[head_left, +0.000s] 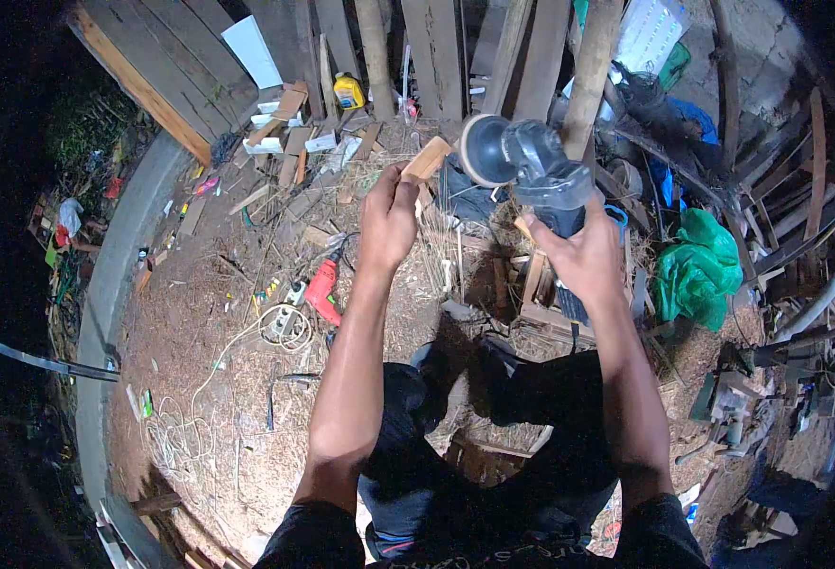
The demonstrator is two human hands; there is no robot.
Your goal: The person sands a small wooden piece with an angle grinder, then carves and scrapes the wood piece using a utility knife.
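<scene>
My left hand point(389, 218) is closed around a small light-brown piece of wood point(427, 159), its far end sticking out up and to the right. In my right hand point(578, 248) is an angle grinder point(542, 166) with a round, pale-edged sanding disc point(483, 152), gripped by its dark body. The disc faces the wood's far end. Whether the two touch or a small gap lies between them I cannot tell. My right fingers are partly hidden behind the tool.
A red power drill point(323, 292) lies on the ground beside a power strip point(289, 308) and a loose pale cord point(185, 438). A hammer point(280, 394) rests nearer me. A green plastic bag point(697, 270) sits at right. Boards lean at the back, near a yellow bottle point(348, 91).
</scene>
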